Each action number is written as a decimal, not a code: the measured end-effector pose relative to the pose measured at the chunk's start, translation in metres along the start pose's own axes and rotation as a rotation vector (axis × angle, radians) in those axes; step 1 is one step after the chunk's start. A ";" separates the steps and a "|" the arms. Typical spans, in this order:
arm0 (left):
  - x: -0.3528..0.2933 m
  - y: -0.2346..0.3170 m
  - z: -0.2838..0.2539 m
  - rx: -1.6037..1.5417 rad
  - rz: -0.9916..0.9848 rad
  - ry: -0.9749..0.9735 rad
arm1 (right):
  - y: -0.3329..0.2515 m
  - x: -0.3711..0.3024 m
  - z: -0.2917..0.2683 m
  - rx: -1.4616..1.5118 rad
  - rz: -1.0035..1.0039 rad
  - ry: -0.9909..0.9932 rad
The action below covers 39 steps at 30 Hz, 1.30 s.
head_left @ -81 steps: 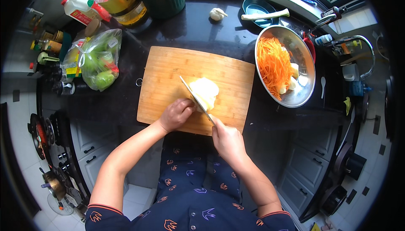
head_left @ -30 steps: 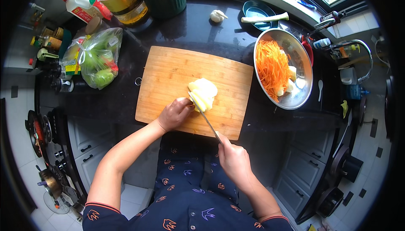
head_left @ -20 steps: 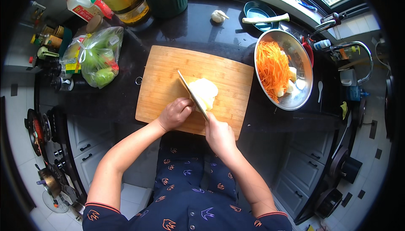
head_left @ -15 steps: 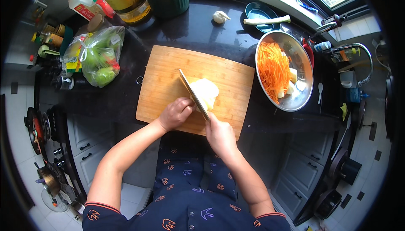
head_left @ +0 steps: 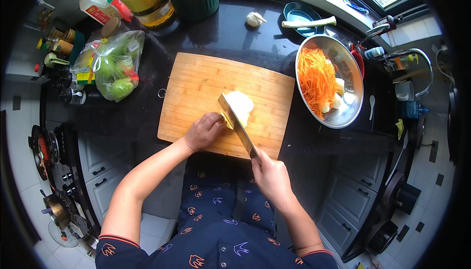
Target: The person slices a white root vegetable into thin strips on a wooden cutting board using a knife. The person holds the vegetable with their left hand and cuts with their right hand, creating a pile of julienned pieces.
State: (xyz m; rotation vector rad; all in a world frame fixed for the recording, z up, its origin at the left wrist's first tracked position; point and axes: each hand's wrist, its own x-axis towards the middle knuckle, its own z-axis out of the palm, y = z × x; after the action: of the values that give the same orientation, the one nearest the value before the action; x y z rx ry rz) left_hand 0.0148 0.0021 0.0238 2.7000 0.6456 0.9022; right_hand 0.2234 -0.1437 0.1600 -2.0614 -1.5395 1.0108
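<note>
Left hand (head_left: 203,131), eight o'clock: fingers curled against pale vegetable (head_left: 241,103), hold unclear | Right hand (head_left: 272,175), five o'clock: fingers closed round knife (head_left: 236,125) | Slipping blade could nick left fingertips

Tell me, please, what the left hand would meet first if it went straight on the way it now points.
The left hand would probably meet the pale slices just ahead of it, then the knife blade; whether it already touches the slices is unclear.
</note>
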 end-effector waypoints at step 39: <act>0.000 0.000 -0.001 -0.010 -0.017 -0.020 | -0.002 -0.010 -0.009 -0.005 0.007 -0.077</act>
State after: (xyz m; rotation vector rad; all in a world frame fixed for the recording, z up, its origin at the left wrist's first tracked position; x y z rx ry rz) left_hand 0.0140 0.0020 0.0248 2.6874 0.6567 0.8714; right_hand 0.2270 -0.1509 0.1709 -2.0548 -1.5739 1.1020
